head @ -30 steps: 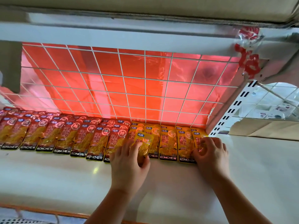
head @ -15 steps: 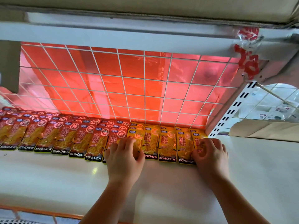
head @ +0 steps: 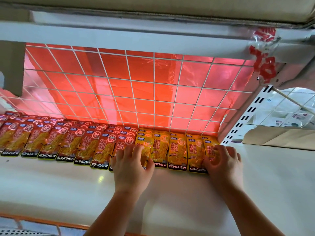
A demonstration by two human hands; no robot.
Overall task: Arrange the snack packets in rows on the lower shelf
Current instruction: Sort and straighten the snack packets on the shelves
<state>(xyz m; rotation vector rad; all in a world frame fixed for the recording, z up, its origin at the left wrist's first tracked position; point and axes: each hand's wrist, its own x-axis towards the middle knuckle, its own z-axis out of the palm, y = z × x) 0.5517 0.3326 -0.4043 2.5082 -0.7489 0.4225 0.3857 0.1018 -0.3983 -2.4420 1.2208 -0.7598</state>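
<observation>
Head view: glossy red and yellow snack packets (head: 177, 150), overlapped rows

Both bare forearms reach forward side by side, palms down. The left hand (head: 131, 167) lies with its fingers bent over a packet (head: 144, 144), the thumb spread to the right along its lower edge. The right hand (head: 225, 162), well apart from the left, has its fingers curled, with the tips pressing on the end packet (head: 210, 147) and the thumb tucked at the left.
</observation>
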